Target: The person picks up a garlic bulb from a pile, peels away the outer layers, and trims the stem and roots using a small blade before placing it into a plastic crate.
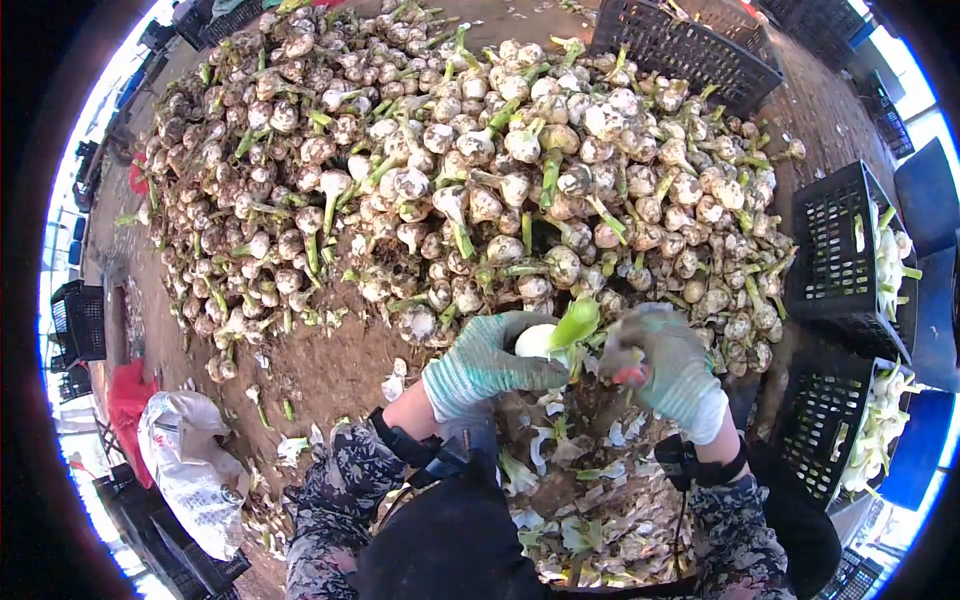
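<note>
My left hand (490, 358), in a striped white and green glove, is closed around a garlic bulb (535, 341). The bulb looks white and peeled, and its thick green stem (577, 322) points up and to the right. Just right of the stem is my right hand (662, 365), gloved as well, with its fingers curled in. A small reddish bit shows at those fingers; what it belongs to is hidden and slightly blurred. Beyond both hands spreads a large heap of soil-stained garlic bulbs (480, 145) with cut green stems.
Black plastic crates (828, 245) holding pale trimmed garlic stand at the right. Another black crate (690, 50) leans behind the heap. Peeled skins and leaf scraps (590, 465) litter the ground below my hands. A white sack (190, 465) and red bag (130, 410) lie at the left.
</note>
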`<act>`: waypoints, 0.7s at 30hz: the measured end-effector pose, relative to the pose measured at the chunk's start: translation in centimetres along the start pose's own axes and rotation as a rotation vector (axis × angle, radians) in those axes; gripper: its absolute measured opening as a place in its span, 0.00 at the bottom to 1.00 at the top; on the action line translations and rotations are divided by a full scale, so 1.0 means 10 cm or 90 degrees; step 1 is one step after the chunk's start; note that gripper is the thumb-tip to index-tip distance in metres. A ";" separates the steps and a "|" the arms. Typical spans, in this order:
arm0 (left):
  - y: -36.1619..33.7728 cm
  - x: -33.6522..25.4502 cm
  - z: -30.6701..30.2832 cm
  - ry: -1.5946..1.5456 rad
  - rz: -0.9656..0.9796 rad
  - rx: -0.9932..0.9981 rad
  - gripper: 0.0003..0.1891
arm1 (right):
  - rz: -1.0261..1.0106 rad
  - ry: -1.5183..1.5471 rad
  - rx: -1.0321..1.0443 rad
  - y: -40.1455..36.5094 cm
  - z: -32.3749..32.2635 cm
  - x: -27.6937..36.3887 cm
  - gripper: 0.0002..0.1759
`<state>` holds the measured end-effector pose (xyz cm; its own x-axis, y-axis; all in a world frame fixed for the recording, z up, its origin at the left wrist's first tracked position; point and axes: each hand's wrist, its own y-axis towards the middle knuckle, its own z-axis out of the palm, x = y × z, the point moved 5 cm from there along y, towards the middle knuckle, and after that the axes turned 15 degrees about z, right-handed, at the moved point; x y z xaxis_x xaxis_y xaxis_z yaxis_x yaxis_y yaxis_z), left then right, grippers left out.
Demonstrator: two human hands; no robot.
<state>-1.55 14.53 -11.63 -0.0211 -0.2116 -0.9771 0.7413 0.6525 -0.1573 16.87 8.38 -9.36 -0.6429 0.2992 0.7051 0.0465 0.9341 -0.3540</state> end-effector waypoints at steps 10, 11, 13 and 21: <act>0.01 0.07 0.17 -0.101 0.053 0.085 0.24 | -0.050 0.307 0.055 -0.07 0.02 0.42 0.29; 0.01 0.08 0.19 -0.109 0.087 0.112 0.23 | -0.060 0.389 0.084 -0.09 0.01 0.41 0.26; 0.01 0.06 0.19 -0.053 0.091 0.129 0.22 | 0.039 0.530 0.169 -0.12 0.14 0.23 0.21; -0.03 0.08 0.24 -0.177 -0.084 0.142 0.26 | 0.079 0.542 0.008 -0.11 0.24 0.07 0.17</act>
<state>-0.19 12.44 -12.01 0.0336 -0.4926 -0.8696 0.8727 0.4385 -0.2147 14.55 7.13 -9.98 0.1584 0.4488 0.8795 0.0664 0.8838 -0.4630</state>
